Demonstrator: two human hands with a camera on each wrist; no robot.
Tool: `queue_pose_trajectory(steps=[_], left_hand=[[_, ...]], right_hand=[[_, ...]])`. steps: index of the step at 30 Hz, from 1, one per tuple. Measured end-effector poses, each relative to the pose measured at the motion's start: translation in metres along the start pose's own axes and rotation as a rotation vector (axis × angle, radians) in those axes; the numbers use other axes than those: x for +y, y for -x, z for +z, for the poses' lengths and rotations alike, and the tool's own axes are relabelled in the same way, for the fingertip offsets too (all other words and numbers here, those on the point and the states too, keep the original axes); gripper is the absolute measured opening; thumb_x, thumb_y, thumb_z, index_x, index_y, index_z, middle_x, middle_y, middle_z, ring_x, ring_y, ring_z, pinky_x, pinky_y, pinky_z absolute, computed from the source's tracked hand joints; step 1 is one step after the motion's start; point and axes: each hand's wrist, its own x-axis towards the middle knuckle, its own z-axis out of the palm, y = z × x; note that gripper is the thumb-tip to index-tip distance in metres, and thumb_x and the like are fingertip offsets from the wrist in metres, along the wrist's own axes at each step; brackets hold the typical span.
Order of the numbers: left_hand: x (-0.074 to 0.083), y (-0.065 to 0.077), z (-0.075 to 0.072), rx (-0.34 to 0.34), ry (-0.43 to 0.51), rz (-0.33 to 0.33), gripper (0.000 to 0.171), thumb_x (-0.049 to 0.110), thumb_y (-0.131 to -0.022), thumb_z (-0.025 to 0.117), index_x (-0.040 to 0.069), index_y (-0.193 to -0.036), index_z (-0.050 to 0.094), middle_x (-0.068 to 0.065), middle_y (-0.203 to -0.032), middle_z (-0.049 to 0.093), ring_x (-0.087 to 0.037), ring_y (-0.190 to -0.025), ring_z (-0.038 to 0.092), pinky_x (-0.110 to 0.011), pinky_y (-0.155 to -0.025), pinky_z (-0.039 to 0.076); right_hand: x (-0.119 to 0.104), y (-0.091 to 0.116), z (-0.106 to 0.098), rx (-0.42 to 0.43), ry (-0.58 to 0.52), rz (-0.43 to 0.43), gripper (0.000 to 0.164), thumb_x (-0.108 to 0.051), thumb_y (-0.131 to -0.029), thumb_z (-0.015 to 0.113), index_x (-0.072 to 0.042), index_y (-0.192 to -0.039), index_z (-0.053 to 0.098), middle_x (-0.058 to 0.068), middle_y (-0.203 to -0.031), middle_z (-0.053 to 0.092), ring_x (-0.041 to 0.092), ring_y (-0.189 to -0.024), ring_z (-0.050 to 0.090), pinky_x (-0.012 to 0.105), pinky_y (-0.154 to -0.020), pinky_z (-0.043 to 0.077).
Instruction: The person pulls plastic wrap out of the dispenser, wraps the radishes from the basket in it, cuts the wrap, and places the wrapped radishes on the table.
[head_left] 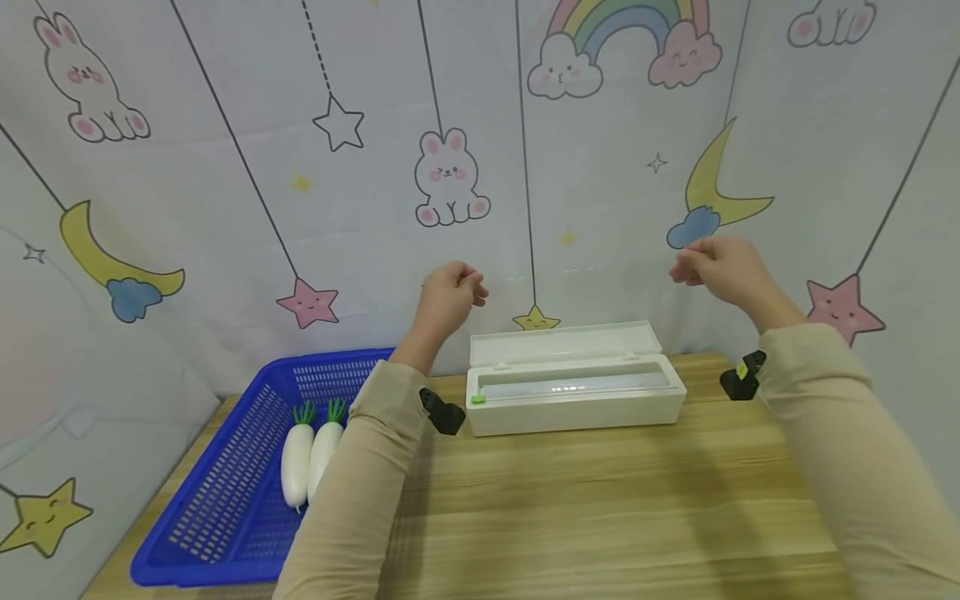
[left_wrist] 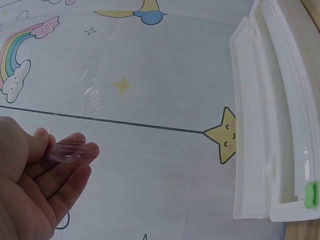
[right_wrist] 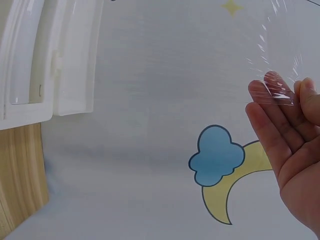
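Your left hand [head_left: 448,296], at the centre of the head view, pinches clear film [left_wrist: 70,151] between thumb and fingers. Your right hand [head_left: 720,267], right of centre and slightly higher in that frame, pinches clear film too, its other fingers extended beside the thumb in the right wrist view. The film is at your fingertips, glinting at middle left of the left wrist view and upper right of the right wrist view (in the head view you get only faint glints between your hands).

Below them, right of centre, your white box [head_left: 576,412] sits on the worktop [head_left: 585,517] with its lid [head_left: 566,340] raised at the back, a pale roll [head_left: 577,386] inside and a green piece [head_left: 478,400] at its left corner. At lower left you have a blue basket [head_left: 202,575] holding white radishes [head_left: 298,462] with green tops, partly hidden by your left sleeve [head_left: 352,492]. Behind everything hangs a printed cloth [head_left: 375,242].
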Motion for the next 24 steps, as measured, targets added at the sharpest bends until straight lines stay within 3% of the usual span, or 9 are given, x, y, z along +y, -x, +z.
queue_pose_trajectory(steps=[9,12,16,21,24], left_hand=[[0.014,-0.001,-0.01,0.02,0.005,0.023,0.019,0.016,-0.101,0.05,0.0,-0.1,0.061,-0.012,-0.092,0.07,-0.023,-0.084,0.068,-0.032,-0.07,0.051],[0.019,-0.002,-0.012,0.027,0.018,0.034,0.019,0.014,-0.101,0.049,-0.001,-0.1,0.06,-0.013,-0.092,0.07,-0.023,-0.083,0.068,-0.031,-0.071,0.052],[0.025,-0.002,-0.016,0.043,0.04,0.052,0.018,0.013,-0.101,0.049,-0.002,-0.1,0.06,-0.015,-0.092,0.07,-0.024,-0.083,0.069,-0.03,-0.072,0.054],[0.032,-0.002,-0.02,0.061,0.051,0.068,0.017,0.013,-0.101,0.049,-0.001,-0.099,0.06,-0.016,-0.093,0.07,-0.024,-0.083,0.069,-0.031,-0.073,0.054],[0.037,-0.001,-0.023,0.057,0.056,0.069,0.017,0.013,-0.101,0.048,0.0,-0.1,0.06,-0.015,-0.094,0.069,-0.024,-0.084,0.068,-0.031,-0.075,0.054]], right_hand=[[-0.013,-0.002,-0.012,0.028,-0.014,0.014,0.038,-0.028,-0.104,0.042,0.004,-0.111,0.06,0.02,-0.108,0.069,0.034,-0.099,0.064,0.051,-0.09,0.049],[-0.015,-0.002,-0.017,0.037,-0.029,0.011,0.039,-0.029,-0.104,0.042,0.004,-0.111,0.06,0.016,-0.107,0.071,0.013,-0.086,0.067,0.051,-0.091,0.048],[-0.021,-0.004,-0.025,0.041,-0.05,0.01,0.04,-0.031,-0.103,0.043,0.003,-0.109,0.062,0.007,-0.1,0.073,-0.011,-0.07,0.055,0.054,-0.093,0.045],[-0.027,-0.004,-0.032,0.046,-0.067,0.034,0.041,-0.034,-0.102,0.043,0.001,-0.11,0.064,-0.001,-0.095,0.074,-0.011,-0.07,0.055,0.056,-0.095,0.043],[-0.03,-0.004,-0.036,0.054,-0.054,0.037,0.042,-0.035,-0.103,0.043,0.0,-0.111,0.064,0.003,-0.1,0.073,-0.009,-0.073,0.055,0.057,-0.097,0.041]])
